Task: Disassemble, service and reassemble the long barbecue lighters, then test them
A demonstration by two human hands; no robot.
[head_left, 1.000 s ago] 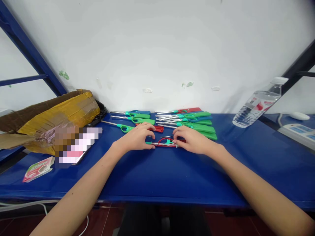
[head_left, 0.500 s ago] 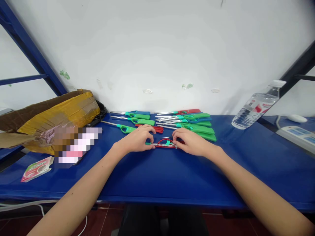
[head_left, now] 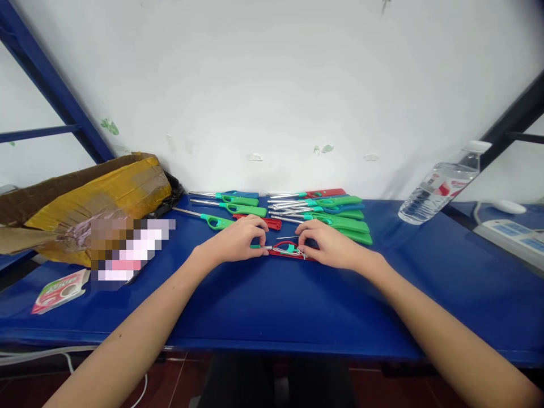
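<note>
On the blue table lies an opened red gas lighter (head_left: 285,254), its inside facing up, with a green trigger (head_left: 291,248) and thin pale wires showing. My left hand (head_left: 240,241) pinches its left end, where a bit of green collar pokes out. At the other end, my right hand (head_left: 329,243) has its thumb and fingers closed on the red casing and wires; its fingertips partly hide what they grip. A thin metal rod (head_left: 285,237) lies just behind the casing, reaching under my right fingers. Behind my left fingers rests a loose red half shell (head_left: 274,224).
Long-necked lighters with green handles (head_left: 244,209) lie back left, and a larger pile (head_left: 340,212) back right. A tilted water bottle (head_left: 440,184) stands right, near a white device (head_left: 514,235). A taped cardboard box (head_left: 97,192) and small carton (head_left: 62,290) are left.
My right fingertips have shifted slightly on the lighter's wires and casing. The left hand keeps its pinch almost unmoved. The whole view has moved a little.
</note>
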